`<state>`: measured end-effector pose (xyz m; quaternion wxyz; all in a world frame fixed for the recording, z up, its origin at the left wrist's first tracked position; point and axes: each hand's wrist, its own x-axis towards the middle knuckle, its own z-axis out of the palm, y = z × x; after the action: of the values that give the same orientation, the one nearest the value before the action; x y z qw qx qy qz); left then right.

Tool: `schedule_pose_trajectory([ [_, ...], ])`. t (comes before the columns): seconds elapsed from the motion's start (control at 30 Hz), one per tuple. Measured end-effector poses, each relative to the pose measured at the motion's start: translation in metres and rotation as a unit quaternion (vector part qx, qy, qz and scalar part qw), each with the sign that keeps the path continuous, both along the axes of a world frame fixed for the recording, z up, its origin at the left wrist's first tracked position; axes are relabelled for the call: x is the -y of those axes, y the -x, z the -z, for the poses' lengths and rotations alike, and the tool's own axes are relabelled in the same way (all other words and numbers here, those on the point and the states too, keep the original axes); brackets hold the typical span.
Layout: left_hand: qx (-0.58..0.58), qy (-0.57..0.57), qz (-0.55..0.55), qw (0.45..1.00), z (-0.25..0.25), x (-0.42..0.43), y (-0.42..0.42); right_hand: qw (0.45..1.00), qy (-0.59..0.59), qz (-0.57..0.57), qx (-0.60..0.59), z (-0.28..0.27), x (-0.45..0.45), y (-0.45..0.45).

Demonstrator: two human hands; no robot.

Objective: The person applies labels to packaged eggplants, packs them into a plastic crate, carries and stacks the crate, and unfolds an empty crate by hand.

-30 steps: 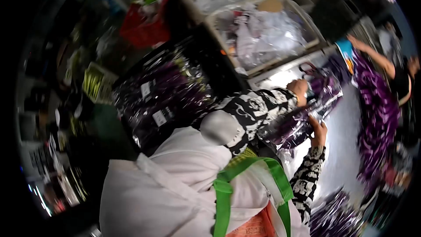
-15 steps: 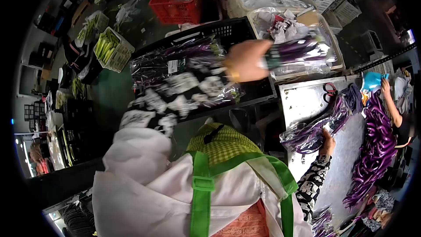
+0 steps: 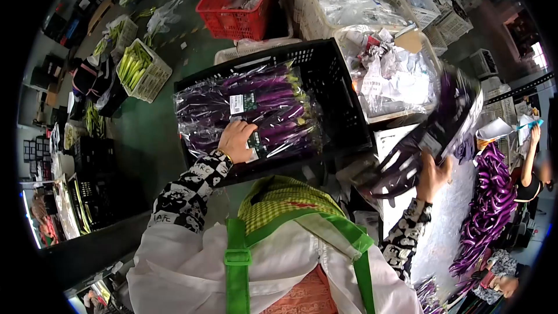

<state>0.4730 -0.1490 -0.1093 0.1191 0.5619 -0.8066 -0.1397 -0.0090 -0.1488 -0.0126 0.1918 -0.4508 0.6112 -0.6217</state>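
Progress, my read: bagged eggplant packs (image 3: 276, 107) are in the black crate (image 3: 328, 64), while loose eggplants (image 3: 491, 203) heaped on the counter (image 3: 444, 227) look unbagged. Right hand (image 3: 435, 175) has its grip closed on a bagged bundle (image 3: 446, 113), tilted and blurred by the counter's near-crate end; left hand (image 3: 237, 141) lies on the crate packs, can't tell if gripping or resting. White crate (image 3: 401, 114) holds crumpled plastic and paper, red crate (image 3: 232, 21) green and white stuff, pale crate (image 3: 152, 87) long green vegetables.
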Motion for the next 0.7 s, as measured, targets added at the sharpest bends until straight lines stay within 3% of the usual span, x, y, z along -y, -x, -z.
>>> schedule_pose_trajectory([
  [0.1, -0.031, 0.08, 0.004, 0.996, -0.035, -0.01, 0.012, 0.984, 0.08, -0.035, -0.156, -0.006, 0.051, -0.06],
  [0.2, 0.066, 0.099, -0.161, 0.98, -0.046, -0.038, 0.007, 0.959, 0.138, -0.034, -0.244, -0.006, 0.09, -0.124],
  [0.27, 0.144, 0.119, -0.301, 0.935, -0.02, -0.058, -0.017, 0.949, 0.13, -0.064, -0.28, 0.005, 0.11, -0.157],
  [0.33, 0.177, 0.221, -0.424, 0.86, 0.017, -0.068, -0.036, 0.951, 0.095, -0.093, -0.279, 0.042, 0.126, -0.181],
  [0.4, 0.096, 0.207, -0.486, 0.844, 0.029, -0.07, -0.044, 0.947, 0.063, -0.112, -0.296, 0.088, 0.131, -0.194],
  [0.47, 0.132, 0.304, -0.443, 0.833, 0.04, -0.066, -0.044, 0.923, -0.016, -0.127, -0.364, 0.146, 0.129, -0.189],
  [0.53, 0.131, 0.38, -0.394, 0.827, 0.04, -0.055, -0.046, 0.888, -0.213, -0.183, -0.364, 0.172, 0.127, -0.173],
  [0.63, 0.109, 0.362, -0.375, 0.846, 0.062, -0.053, -0.056, 0.819, -0.349, -0.248, -0.381, 0.18, 0.154, -0.16],
  [0.67, 0.104, 0.279, -0.384, 0.874, 0.084, -0.062, -0.063, 0.786, -0.411, -0.281, -0.367, 0.18, 0.165, -0.152],
  [0.7, 0.053, 0.221, -0.416, 0.88, 0.085, -0.059, -0.06, 0.742, -0.414, -0.281, -0.446, 0.195, 0.172, -0.146],
])
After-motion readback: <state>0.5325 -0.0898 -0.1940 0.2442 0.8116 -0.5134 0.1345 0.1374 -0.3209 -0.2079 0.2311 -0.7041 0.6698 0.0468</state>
